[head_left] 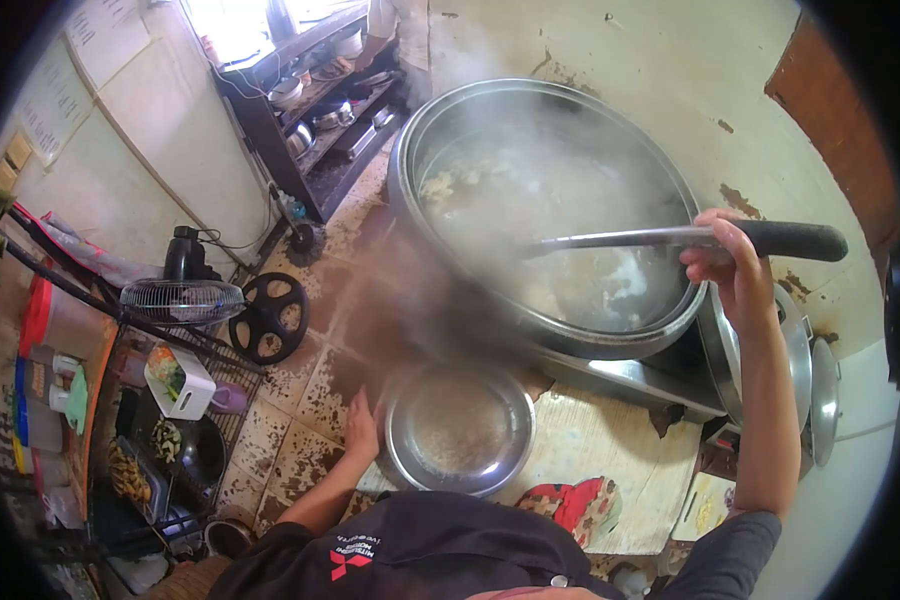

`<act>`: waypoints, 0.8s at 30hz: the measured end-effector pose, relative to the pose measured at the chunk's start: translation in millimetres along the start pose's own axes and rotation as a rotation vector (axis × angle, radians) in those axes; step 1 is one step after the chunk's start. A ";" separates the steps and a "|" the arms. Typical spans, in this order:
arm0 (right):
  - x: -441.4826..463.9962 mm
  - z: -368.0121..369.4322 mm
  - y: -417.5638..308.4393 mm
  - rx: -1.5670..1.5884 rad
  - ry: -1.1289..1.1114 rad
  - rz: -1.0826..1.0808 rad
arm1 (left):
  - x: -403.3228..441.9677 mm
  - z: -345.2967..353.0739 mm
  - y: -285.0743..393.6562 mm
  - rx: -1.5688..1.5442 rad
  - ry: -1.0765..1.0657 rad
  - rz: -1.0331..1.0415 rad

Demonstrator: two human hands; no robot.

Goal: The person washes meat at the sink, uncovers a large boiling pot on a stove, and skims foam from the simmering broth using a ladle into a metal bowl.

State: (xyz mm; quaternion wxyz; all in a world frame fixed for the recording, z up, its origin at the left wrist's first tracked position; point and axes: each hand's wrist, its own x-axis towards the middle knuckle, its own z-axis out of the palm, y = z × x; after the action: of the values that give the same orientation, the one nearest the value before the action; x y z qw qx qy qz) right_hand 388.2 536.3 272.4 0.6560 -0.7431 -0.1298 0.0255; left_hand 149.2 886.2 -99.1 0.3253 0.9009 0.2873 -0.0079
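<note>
My right hand is closed around the metal shaft of a long-handled utensil, just below its black grip. The utensil's lower end is lost in steam over a large metal pot, so I cannot tell if it is a ladle or a skimmer. Pale chunks sit in the cloudy liquid. Below the pot is a wide metal basin, a thin layer of something pale in its bottom. At the basin's left rim my left hand has its fingers stretched out; whether it touches the rim is unclear.
A red patterned cloth lies on the light board to the right. Metal lids lean beside the pot. A fan and a rack with food containers stand left. Another person's arm reaches by the far shelf.
</note>
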 end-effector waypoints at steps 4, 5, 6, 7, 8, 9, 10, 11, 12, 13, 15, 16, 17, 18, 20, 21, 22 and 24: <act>10.3 9.6 3.4 -0.004 0.000 -0.017 | -0.6 -0.9 -0.5 -0.030 -0.024 -0.002; 12.8 13.2 3.1 -0.009 0.006 -0.020 | 0.1 0.2 -2.0 -0.035 -0.027 -0.003; 16.3 14.7 4.0 -0.009 0.005 -0.020 | 0.1 1.0 -2.8 -0.042 -0.029 -0.004; 20.1 16.0 5.3 -0.009 0.001 -0.013 | -0.1 1.2 -2.9 -0.035 -0.024 0.000; 24.2 17.5 6.7 -0.008 -0.005 -0.008 | -0.2 1.3 -2.5 -0.029 -0.017 0.003; 27.4 19.6 6.8 -0.008 -0.011 -0.002 | -0.7 1.3 -2.0 -0.023 -0.010 0.006; 29.3 24.9 5.0 0.000 0.010 -0.006 | -1.5 0.6 -1.1 -0.028 -0.015 0.001; 32.4 28.4 4.4 -0.002 0.019 -0.002 | -1.2 -1.3 1.1 -0.034 -0.019 -0.003; 35.9 31.4 4.8 -0.004 0.029 0.002 | -1.1 -2.6 1.8 -0.038 -0.022 -0.006; 39.2 34.0 5.4 -0.005 0.039 0.006 | -0.6 -1.2 -0.4 -0.040 -0.019 -0.005; 45.4 38.5 5.0 -0.017 0.041 0.006 | 1.7 2.0 -3.8 -0.044 -0.012 -0.002; 48.3 40.5 4.8 -0.022 0.042 0.006 | 1.7 2.7 -5.0 -0.042 -0.009 0.003; 50.8 42.7 4.7 -0.019 0.058 -0.005 | 1.2 1.8 -4.1 -0.040 -0.005 0.008; 52.9 45.4 4.6 -0.017 0.072 -0.014 | 0.2 1.4 -4.0 -0.038 -0.004 0.012; 59.0 49.0 4.5 -0.014 0.101 -0.035 | 0.4 1.8 -4.1 -0.035 -0.007 0.002; 62.7 50.9 5.3 -0.014 0.115 -0.044 | 0.3 1.7 -3.7 -0.033 -0.009 -0.002; 65.9 52.6 6.3 -0.013 0.128 -0.053 | -0.2 1.0 -2.9 -0.027 -0.010 -0.002; 71.2 52.5 7.9 -0.033 0.100 -0.042 | -1.3 -2.7 0.8 -0.016 -0.012 -0.002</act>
State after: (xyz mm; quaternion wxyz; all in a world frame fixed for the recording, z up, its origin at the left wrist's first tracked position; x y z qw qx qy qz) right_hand 447.3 602.4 266.8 0.6498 -0.7512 -0.1128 -0.0277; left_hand 148.1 886.6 -96.3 0.3341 0.8980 0.2860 -0.0115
